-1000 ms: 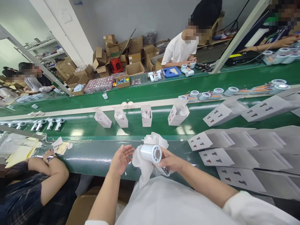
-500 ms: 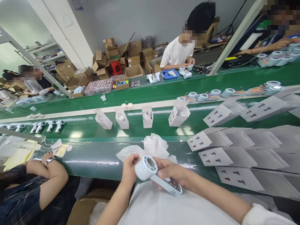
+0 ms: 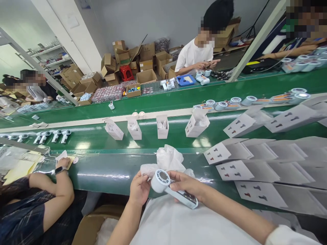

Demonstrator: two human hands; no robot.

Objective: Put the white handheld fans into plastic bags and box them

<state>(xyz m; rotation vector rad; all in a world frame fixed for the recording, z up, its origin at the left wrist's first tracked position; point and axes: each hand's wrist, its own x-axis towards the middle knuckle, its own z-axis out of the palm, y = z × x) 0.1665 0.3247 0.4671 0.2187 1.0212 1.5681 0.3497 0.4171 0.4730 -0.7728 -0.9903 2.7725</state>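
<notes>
My right hand (image 3: 185, 185) is wrapped round the handle of a light-blue handheld fan (image 3: 160, 182), its round slotted head turned up and the handle slanting down to the right. Beside the fan's head, my left hand (image 3: 140, 187) is closed on a translucent white bag (image 3: 149, 169), pinched between thumb and fingers. The bag's far end lies over the worktop edge, close to the fan but not round it. Just beyond both hands sits a crumpled heap of similar white bags (image 3: 170, 158).
Open white boxes (image 3: 162, 131) with wrapped contents stand along the green belt (image 3: 87, 136). Stacked white cartons (image 3: 235, 170) fill the right side. More fans (image 3: 65, 136) lie at the left. A co-worker's arm (image 3: 62, 183) rests on the worktop at left; another person (image 3: 192, 54) sits opposite.
My left hand has shifted slightly left and down, and the bag in it now looks narrower and more bunched. The fan has moved slightly right. The neighbour's hand at left has reached forward.
</notes>
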